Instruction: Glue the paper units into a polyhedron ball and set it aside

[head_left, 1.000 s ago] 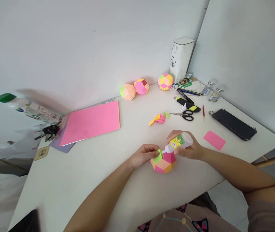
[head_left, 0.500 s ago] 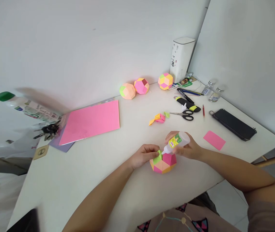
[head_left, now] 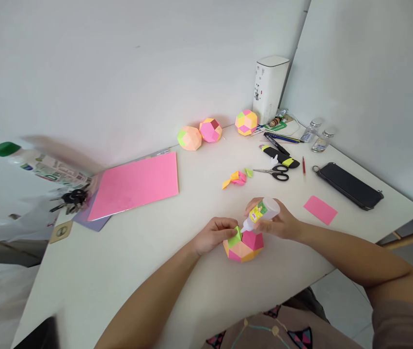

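A many-sided paper ball (head_left: 242, 251) in peach, pink, yellow and green rests on the white table near its front edge. My left hand (head_left: 215, 236) is closed, pinching the green flap of the ball at its upper left. In my right hand (head_left: 282, 220) is a glue bottle (head_left: 263, 213), tilted with its nozzle down at the green flap's edge, beside a pink face. Whether glue is coming out is too small to tell. Behind the hands lie small folded paper pieces (head_left: 238, 179) in yellow, pink and green.
Three paper balls (head_left: 190, 138) stand along the wall. Scissors (head_left: 280, 173), a box cutter (head_left: 282, 157) and a black pouch (head_left: 350, 185) lie to the right, near a pink paper slip (head_left: 320, 209). Pink sheets (head_left: 139, 184), keys (head_left: 74, 196) and a green-capped bottle (head_left: 46, 165) are on the left.
The glue bottle's nozzle has shifted slightly along the green flap's edge, and the bottle leans a little more to the left. My left hand keeps its pinch. The whole view has drifted slightly.
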Demonstrator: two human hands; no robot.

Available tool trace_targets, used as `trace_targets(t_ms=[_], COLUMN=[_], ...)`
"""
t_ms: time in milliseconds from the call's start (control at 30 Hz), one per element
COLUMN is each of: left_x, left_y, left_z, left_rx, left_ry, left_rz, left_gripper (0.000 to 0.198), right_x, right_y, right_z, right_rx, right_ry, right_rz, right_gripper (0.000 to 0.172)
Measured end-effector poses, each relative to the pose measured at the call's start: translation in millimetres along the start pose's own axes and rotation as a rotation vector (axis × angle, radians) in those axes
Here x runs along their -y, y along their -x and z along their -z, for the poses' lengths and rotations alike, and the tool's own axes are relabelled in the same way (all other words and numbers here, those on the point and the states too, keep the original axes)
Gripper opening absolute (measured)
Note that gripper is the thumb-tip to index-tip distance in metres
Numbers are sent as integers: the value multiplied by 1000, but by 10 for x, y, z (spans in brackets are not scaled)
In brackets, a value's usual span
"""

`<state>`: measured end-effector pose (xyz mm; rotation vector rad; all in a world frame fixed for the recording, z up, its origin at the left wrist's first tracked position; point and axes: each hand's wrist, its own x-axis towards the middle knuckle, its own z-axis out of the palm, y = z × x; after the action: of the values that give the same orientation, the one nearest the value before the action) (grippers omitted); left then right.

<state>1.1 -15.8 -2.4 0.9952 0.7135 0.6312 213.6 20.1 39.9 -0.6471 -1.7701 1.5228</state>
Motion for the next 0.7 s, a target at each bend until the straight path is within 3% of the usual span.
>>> trace_targets(t_ms=[700], left_x=[-30], left_y=[-24], left_z=[-19], left_rx=[-14], left_ry=[45], left_rz=[54], left_gripper=[22], right_x=[-26], right_y=[33], right_z=[46], right_rx=[-78], right_ry=[-64], right_rz=[-25], right_gripper=[34])
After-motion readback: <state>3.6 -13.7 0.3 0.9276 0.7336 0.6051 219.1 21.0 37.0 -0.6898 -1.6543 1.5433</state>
